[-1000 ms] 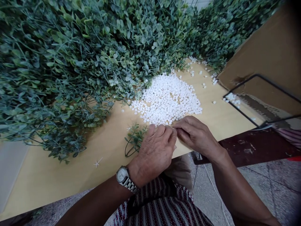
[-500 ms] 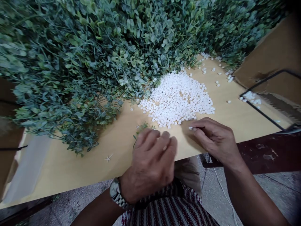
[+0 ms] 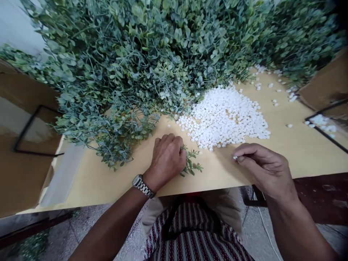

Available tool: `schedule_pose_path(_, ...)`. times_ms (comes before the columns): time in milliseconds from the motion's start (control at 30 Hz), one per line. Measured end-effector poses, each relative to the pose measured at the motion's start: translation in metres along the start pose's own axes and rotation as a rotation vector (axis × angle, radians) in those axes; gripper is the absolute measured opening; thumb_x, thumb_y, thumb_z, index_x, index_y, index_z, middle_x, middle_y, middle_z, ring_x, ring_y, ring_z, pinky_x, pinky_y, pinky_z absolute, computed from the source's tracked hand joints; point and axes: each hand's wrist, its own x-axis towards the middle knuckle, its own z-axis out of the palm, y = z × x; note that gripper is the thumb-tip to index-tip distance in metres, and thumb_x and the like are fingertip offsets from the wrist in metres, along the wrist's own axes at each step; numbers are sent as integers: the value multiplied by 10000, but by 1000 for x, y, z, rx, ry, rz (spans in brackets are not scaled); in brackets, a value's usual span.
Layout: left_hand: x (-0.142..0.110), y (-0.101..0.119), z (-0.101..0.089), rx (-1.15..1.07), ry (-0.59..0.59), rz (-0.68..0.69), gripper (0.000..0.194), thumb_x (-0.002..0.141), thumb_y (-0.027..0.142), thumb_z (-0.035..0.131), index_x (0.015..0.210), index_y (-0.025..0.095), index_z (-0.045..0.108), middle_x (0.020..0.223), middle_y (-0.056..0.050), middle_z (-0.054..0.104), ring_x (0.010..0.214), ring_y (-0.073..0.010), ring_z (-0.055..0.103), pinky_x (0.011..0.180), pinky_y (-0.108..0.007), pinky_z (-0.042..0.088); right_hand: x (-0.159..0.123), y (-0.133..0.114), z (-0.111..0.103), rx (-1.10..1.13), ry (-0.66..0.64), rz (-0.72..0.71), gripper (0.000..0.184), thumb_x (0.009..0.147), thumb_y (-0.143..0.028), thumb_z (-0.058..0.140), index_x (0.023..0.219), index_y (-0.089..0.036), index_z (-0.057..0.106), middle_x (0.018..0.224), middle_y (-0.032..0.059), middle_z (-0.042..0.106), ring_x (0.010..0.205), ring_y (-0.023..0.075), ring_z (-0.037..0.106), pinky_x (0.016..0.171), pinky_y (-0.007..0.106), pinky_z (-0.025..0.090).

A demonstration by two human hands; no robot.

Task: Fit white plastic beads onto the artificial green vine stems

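My left hand [image 3: 168,156], with a watch [image 3: 143,185] on its wrist, rests low on the table, knuckles up and fingers curled under. What its fingertips hold, if anything, is hidden. A small green leafy sprig [image 3: 192,163] pokes out just to the right of that hand, partly covered by it. Thumb and forefinger of my right hand [image 3: 265,166] pinch a tiny white plastic piece [image 3: 235,158] above the tabletop. In front of both hands lies a heap of similar white pieces [image 3: 223,119].
Bushy artificial greenery [image 3: 163,54] fills the far side of the tan table [image 3: 108,185]. Cardboard [image 3: 27,145] with a black wire frame [image 3: 20,136] stands at the left, and more cardboard [image 3: 328,85] at the right. Loose white pieces [image 3: 323,122] lie near the right frame.
My left hand has moved left and down onto the table, uncovering more of the sprig. The star-shaped white piece seen there before is now out of sight. My right hand keeps its pinch.
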Motion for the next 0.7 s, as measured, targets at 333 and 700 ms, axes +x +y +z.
schedule_pose_path(333,-11,-4,-3,-379,384,59,86,777,87,482,772,170,506,869,-73,573,880,-207,545,782,-339,425,-2,-11,14,-39,-29,-52,151,805,-71,553,796,-210,613,704,-24,587,620,81,551,558,176,430)
schedule_pose_path(700,-38,-27,-5,-1042,433,-205,35,821,176,546,830,196,519,873,-18,583,751,-132,570,713,-261,455,4,-18,36,-37,-138,-173,198,823,-38,521,865,-208,613,780,-10,585,706,95,546,637,212,425)
